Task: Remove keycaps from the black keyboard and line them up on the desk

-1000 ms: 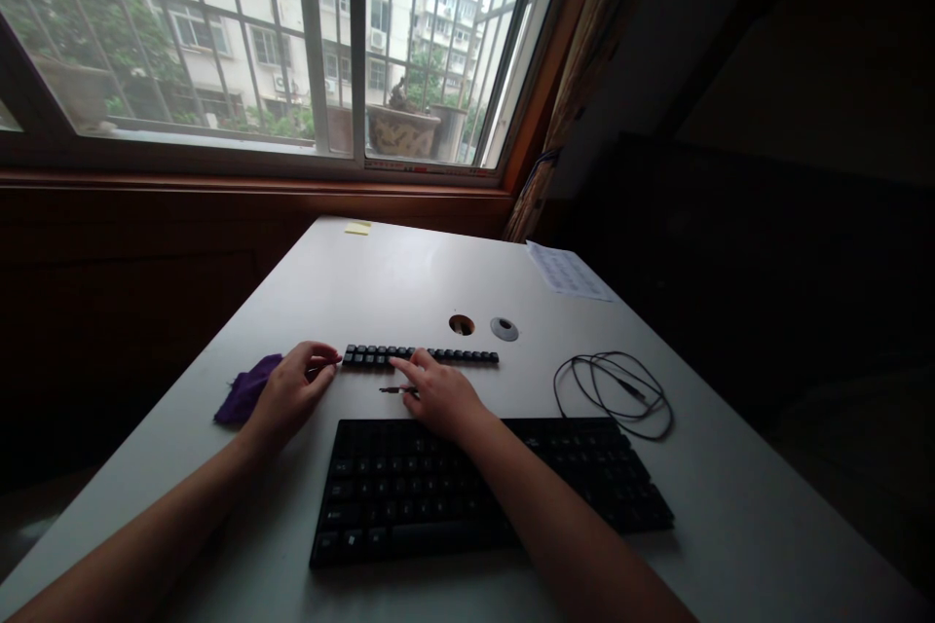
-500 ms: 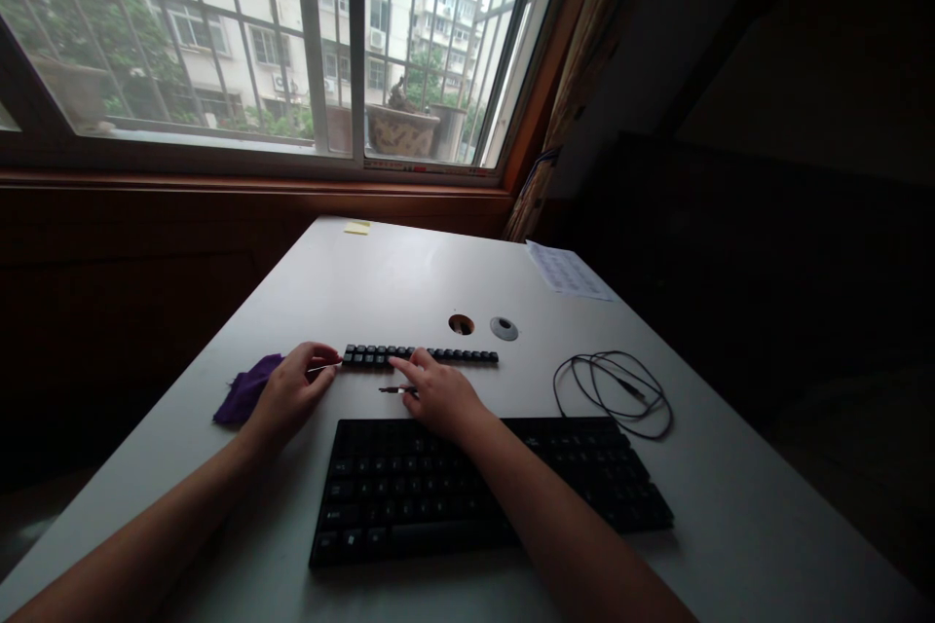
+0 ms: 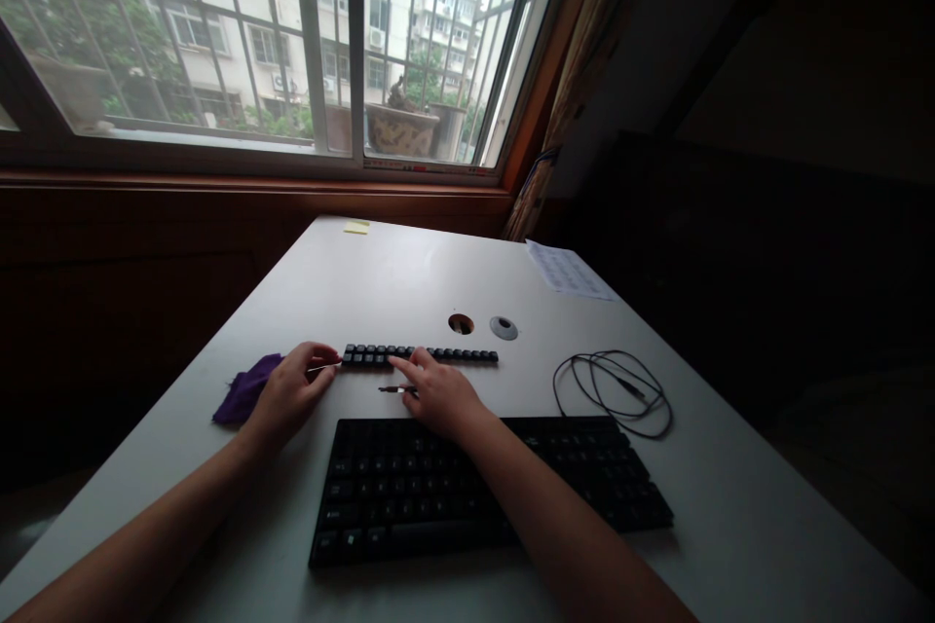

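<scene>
Keycaps (image 3: 367, 359) lay in two rows beyond keyboard (image 3: 365, 467), front one partial; many keys (image 3: 409, 510) sat fitted | left hand (image 3: 296, 382): fingers half-curled at rows' end | right hand (image 3: 447, 399): index extended onto front row | grips unclear

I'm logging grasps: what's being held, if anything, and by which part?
The right hand appears to hold the slim dark tool by its right end, which is hidden; the left hand shows nothing in its grip.
</scene>
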The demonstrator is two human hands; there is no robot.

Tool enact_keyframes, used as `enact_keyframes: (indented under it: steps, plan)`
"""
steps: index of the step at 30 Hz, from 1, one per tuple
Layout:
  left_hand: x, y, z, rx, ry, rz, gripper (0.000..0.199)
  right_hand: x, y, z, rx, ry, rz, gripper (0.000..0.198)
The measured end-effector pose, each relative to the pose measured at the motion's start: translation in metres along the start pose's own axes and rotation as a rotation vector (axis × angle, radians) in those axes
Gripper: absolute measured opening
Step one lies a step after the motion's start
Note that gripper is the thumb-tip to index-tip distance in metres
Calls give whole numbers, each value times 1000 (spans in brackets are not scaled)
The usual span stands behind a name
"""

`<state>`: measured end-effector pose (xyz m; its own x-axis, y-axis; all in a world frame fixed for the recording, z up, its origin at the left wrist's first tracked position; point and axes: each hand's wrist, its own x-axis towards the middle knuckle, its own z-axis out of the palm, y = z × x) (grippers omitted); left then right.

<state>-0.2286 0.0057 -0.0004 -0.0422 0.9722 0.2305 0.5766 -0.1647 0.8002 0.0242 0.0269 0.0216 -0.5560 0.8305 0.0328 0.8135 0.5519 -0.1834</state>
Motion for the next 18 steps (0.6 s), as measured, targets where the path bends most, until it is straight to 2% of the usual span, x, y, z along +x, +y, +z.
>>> enact_keyframes:
  steps: [18]
  plan:
    - [1,-5,2,9,7,22,27,1,3,4,8,35,-17,56]
